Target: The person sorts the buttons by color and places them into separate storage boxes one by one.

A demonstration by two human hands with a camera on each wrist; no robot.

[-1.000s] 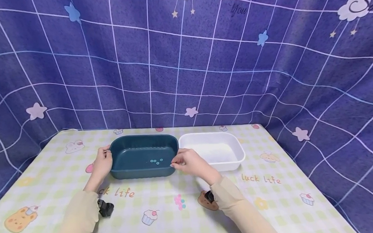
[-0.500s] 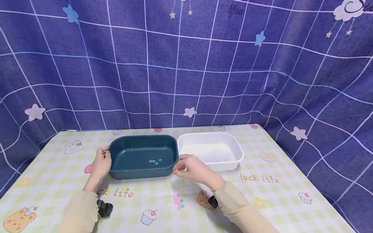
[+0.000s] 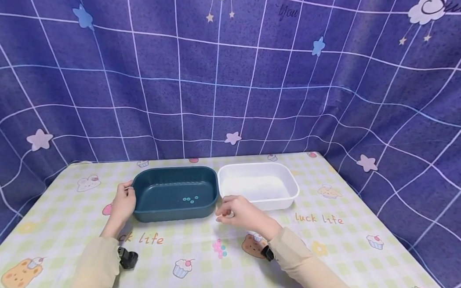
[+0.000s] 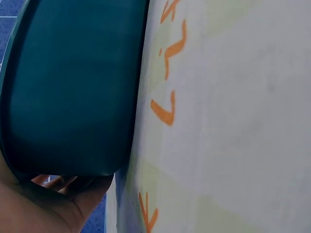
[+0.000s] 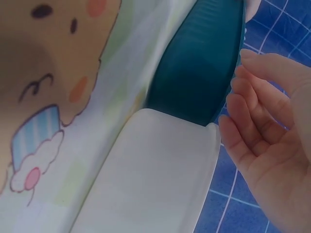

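A dark teal rectangular basin (image 3: 175,214) stands on the checked tablecloth, with several small light-teal round pieces (image 3: 190,199) on its floor. My left hand (image 3: 124,204) grips the basin's left end; in the left wrist view, its fingers (image 4: 92,191) curve against the end wall. Beside the basin's right end is a white rectangular basin (image 3: 271,203). My right hand (image 3: 242,211) hovers in front of where the two basins meet, its fingers loosely bent. Nothing shows between the thumb and fingers in the right wrist view (image 5: 272,111).
Several small pink and teal round pieces (image 3: 219,248) lie in a cluster on the tablecloth (image 3: 207,282), nearer me than the basins. A blue gridded curtain (image 3: 196,97) hangs behind the table and along its sides.
My right hand has come away from the teal basin's right front corner, moving slightly toward me. My left hand stays on the basin's left end. The whole view has shifted a little.
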